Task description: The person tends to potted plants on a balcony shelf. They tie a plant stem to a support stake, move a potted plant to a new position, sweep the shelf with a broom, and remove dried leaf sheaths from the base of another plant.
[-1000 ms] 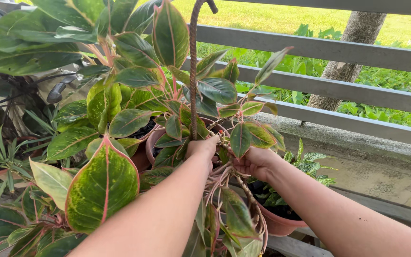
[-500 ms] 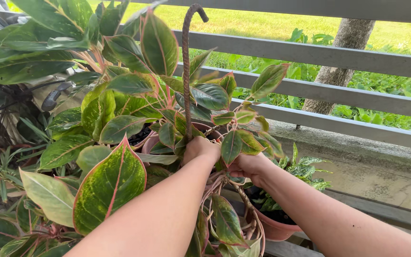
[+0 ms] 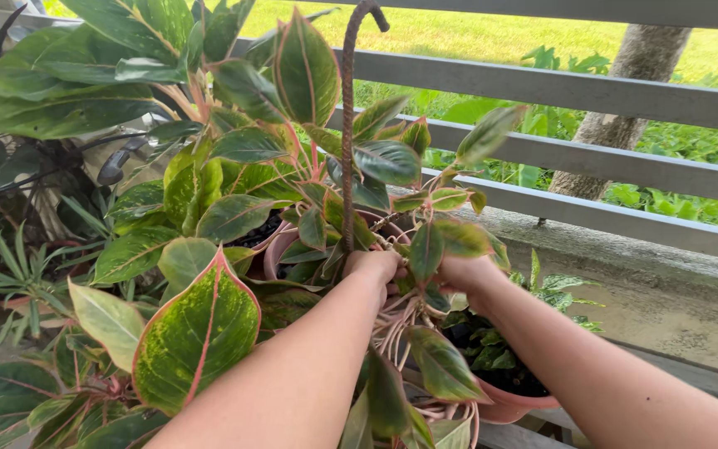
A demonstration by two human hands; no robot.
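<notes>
One view only, head-worn camera. It looks down and forward along both forearms from just behind and above them. Close range: left hand (image 3: 373, 266) and right hand (image 3: 463, 272) sit mid-frame, arms entering from the bottom edge. Leaves (image 3: 197, 333) fill the left half, very near the lens. Facing outward toward a grey railing (image 3: 625, 96) across the upper frame, a concrete ledge (image 3: 625, 258) below it at right, lawn and a tree trunk (image 3: 625, 83) beyond. Slight tilt, railing slopes down to the right. No second view to overlap.
</notes>
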